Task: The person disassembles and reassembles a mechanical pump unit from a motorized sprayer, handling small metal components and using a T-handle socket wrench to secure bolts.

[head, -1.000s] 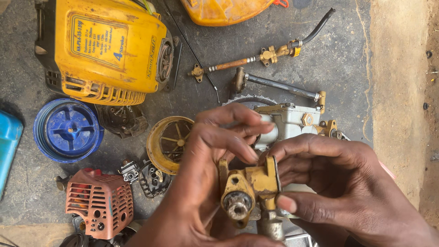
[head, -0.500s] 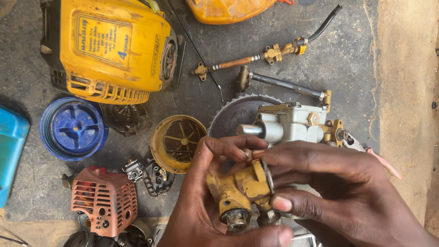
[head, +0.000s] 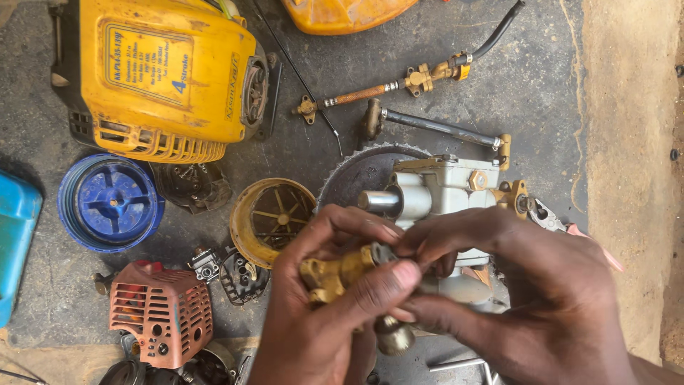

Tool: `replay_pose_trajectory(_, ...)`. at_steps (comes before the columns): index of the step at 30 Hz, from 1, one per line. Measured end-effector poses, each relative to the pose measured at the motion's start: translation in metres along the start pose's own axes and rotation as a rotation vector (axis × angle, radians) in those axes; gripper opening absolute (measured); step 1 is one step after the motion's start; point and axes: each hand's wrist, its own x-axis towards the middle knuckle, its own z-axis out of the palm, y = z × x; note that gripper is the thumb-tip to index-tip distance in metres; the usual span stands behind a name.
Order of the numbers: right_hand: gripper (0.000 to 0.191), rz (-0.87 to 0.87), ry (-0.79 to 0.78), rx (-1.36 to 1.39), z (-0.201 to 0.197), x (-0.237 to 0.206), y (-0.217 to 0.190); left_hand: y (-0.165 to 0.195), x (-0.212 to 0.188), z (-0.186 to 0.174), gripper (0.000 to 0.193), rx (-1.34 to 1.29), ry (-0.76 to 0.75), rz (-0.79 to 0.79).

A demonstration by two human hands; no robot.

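Head view, looking straight down on a grey concrete floor [head: 527, 78]. Near centre: left hand [head: 320, 314] closed around a small brass-coloured metal fitting [head: 335, 274], thumb pressed across its right end, fingers curled over the top. Right hand [head: 513, 299] closed too, fingertips pinching at the same end of the fitting, just where a dull grey round part shows. Fitting held above the floor, in front of a grey metal pump body with brass nuts [head: 442, 189] lying just beyond the hands.

Far left: large yellow plastic engine housing [head: 164, 78]. Below it, a round blue plastic cap [head: 107, 203] and, nearer, a rust-red slotted metal cover [head: 160, 314]. Between those and the hands, a yellow ring-shaped fan guard [head: 274, 214]. Far right of centre: a thin brass-ended rod [head: 377, 89] and a dark steel tube [head: 434, 127], well apart from the hands.

Likely risks: small piece slipping from the pinch and dropping among the scattered parts, hard to find again; greasy fingers causing that slip; forcing the piece crooked and damaging the soft brass.
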Motion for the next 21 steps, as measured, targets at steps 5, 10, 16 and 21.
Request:
replay_pose_trajectory(5, 0.019, -0.041, -0.031, -0.077, -0.023, 0.007, -0.005, 0.019, 0.013, -0.017, 0.021, 0.172, 0.092, 0.011)
replay_pose_trajectory(10, 0.014, 0.190, 0.299, -0.174, -0.047, 0.000, 0.024, 0.028, 0.044, -0.032, 0.019, 0.397, 0.225, 0.073)
replay_pose_trajectory(16, 0.029, 0.170, 0.366, -0.467, -0.069, -0.017, 0.071, 0.018, 0.063, -0.034, 0.019, 0.508, 0.144, -0.069)
replay_pose_trajectory(21, 0.050, 0.486, 0.252, -0.432, -0.081, -0.004, 0.110, 0.027, 0.072, -0.024, 0.016, 0.729, 0.140, -0.046)
